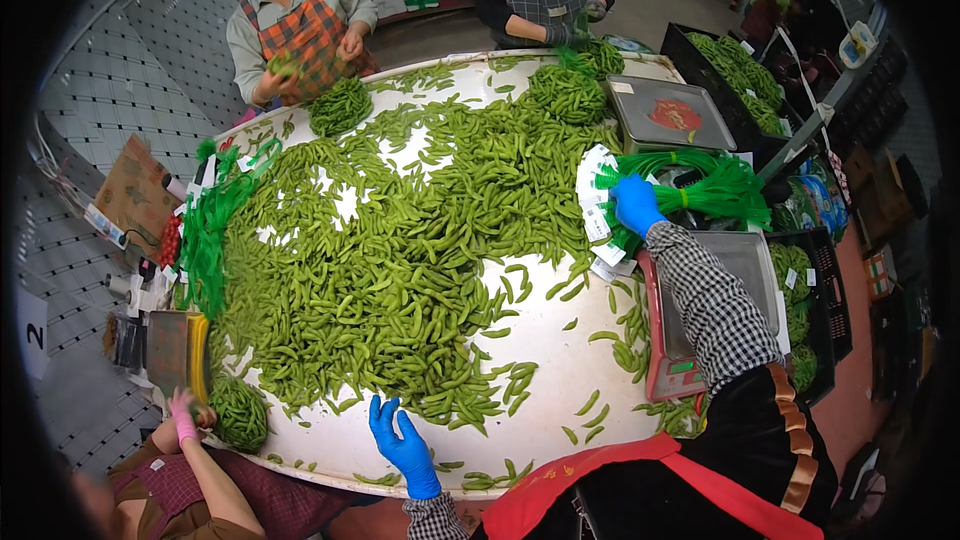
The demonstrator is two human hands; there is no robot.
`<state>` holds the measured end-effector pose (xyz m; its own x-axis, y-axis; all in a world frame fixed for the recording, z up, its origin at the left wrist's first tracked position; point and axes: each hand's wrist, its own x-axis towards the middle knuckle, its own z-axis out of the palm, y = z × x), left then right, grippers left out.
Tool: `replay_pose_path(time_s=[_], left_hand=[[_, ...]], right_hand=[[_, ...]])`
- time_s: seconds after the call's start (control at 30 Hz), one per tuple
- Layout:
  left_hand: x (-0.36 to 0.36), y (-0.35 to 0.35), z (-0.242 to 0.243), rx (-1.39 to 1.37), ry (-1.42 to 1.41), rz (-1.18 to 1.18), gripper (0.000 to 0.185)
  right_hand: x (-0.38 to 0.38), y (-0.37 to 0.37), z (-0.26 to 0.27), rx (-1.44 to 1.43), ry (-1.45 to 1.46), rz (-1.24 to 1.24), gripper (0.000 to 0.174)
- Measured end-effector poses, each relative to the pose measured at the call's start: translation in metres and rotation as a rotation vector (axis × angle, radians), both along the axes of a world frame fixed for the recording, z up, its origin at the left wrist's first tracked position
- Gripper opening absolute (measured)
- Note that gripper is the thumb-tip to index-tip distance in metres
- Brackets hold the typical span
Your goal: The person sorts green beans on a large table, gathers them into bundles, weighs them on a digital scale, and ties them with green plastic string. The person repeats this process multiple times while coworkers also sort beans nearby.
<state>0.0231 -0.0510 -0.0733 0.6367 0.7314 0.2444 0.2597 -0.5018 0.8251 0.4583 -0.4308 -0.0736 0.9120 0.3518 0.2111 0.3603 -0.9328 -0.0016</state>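
Observation:
My left hand (403, 446), in a blue glove, hovers over the near edge of the white table (555, 360) with its fingers apart and holding nothing. Just beyond it spreads a large heap of green edamame pods (390, 277). Over on the right, my right hand (637, 204), also blue-gloved, has its fingers curled onto a bundle of green mesh bags (697, 184); the fingertips are partly hidden. White paper tags (596, 202) fan out at the bundle's left end. Beneath my right forearm is a red scale (660, 367) with a metal pan.
Another scale (671, 112) stands at the far right, near filled mesh bags (568, 94). Black crates (731, 79) flank the table. Two people work across it; another person's pink-gloved hand (184, 416) is at lower left, by a filled bag (238, 412). More mesh bags (202, 240) hang left.

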Motion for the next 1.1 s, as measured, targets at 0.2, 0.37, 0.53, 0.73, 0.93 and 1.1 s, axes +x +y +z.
replay_pose_path(time_s=[0.2, 0.37, 0.53, 0.73, 0.93, 1.1], left_hand=[[0.001, 0.0, 0.001, -0.056, -0.013, -0.016, 0.022], [0.008, -0.012, 0.01, -0.066, -0.059, -0.067, 0.022], [0.02, -0.034, 0.029, -0.198, -0.075, -0.195, 0.018], [0.059, -0.104, 0.084, -1.026, -0.104, -0.822, 0.038], [0.093, -0.105, 0.103, -1.483, -0.055, -0.83, 0.047], [0.102, -0.08, 0.059, -1.473, -0.228, -0.675, 0.041]], right_hand=[[0.014, -0.023, 0.017, 0.505, 0.102, -0.063, 0.022], [0.004, -0.023, 0.093, 0.884, -0.037, -0.027, 0.018], [-0.099, 0.025, 0.252, 1.27, -0.415, 0.386, 0.017], [-0.218, 0.088, 0.261, 1.018, -0.078, 1.063, 0.037], [-0.299, 0.097, 0.139, 0.747, 0.491, 1.147, 0.023], [-0.339, 0.057, 0.076, 0.844, 0.808, 0.887, 0.022]])
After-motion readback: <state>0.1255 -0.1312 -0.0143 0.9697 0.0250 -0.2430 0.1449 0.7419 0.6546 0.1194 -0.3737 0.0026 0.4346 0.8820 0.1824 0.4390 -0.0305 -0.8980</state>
